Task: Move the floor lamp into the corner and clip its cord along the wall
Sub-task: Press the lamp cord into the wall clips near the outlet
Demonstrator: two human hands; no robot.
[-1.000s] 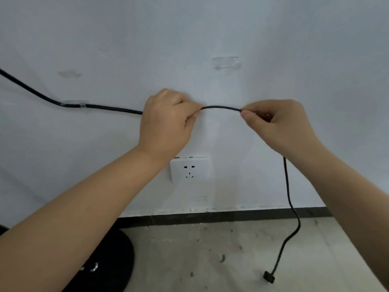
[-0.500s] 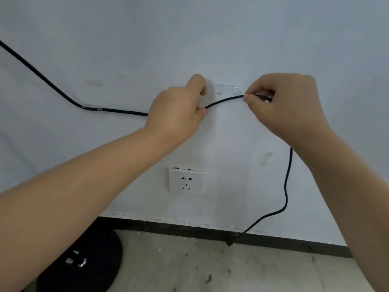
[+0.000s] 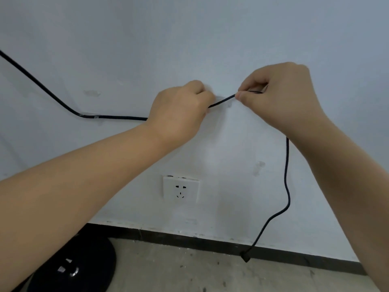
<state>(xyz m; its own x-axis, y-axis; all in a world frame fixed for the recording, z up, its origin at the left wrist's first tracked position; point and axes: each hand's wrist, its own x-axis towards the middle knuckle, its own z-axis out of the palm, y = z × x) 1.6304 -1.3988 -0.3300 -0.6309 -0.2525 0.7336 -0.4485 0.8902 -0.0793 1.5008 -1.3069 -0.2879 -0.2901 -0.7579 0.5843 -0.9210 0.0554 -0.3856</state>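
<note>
Wall (image 3: 210, 39): pale, painted, fills most of the frame; a few scuffs and a faint tape mark at left centre.

Floor (image 3: 189, 268): bare grey concrete, speckled, across the bottom of the frame. A dark baseboard (image 3: 189, 238) runs between it and the wall.

Lamp base (image 3: 84, 264): round, black, flat on the floor at lower left, partly hidden behind the left forearm. The rest of the lamp is out of frame.

Left hand (image 3: 179, 114): centre of the frame, against the wall, fingers curled and pinching the cord between thumb and fingers.

Right hand (image 3: 280, 98): right of centre, slightly higher, thumb and forefinger pinching the cord near the wall.

Cord (image 3: 223, 101): thin, black. Enters at the upper left edge, slopes down to a clip, runs level to the left hand, rises in a short taut span between the two hands, then hangs slack below the right wrist down the wall.

Outlet (image 3: 181, 189): white square plate on the wall, lower centre, below the hands, nothing plugged in.

Plug (image 3: 245, 257): small, black, at the cord's loose end, hanging in front of the baseboard at lower right.

Clip (image 3: 95, 117): small, clear, stuck to the wall at left centre, holding the cord.
</note>
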